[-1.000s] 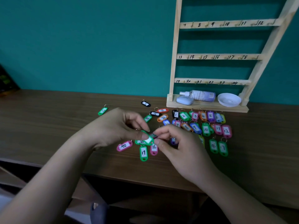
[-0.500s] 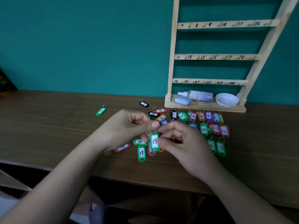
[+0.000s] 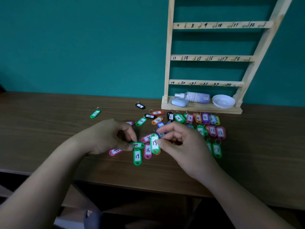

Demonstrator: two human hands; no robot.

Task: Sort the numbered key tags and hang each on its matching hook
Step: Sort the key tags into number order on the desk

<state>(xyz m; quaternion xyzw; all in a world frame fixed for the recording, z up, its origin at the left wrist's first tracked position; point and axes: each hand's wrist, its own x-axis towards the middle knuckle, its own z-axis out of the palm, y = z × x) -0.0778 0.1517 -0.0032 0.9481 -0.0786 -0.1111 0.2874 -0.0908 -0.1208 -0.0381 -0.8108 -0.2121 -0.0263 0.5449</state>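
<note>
Both our bare forearms reach in from the lower corners and meet low over the table. Our left grip lies knuckles up with its fingers curled under, thumb and forefinger pinching the end of green tag 18. Our right grip faces it, thumb and forefinger pinching green tag 19 upright, the other fingers loosely curled.

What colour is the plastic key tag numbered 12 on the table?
Pink, with a white label: the key tag numbered 12 shows best in the head view.
</note>
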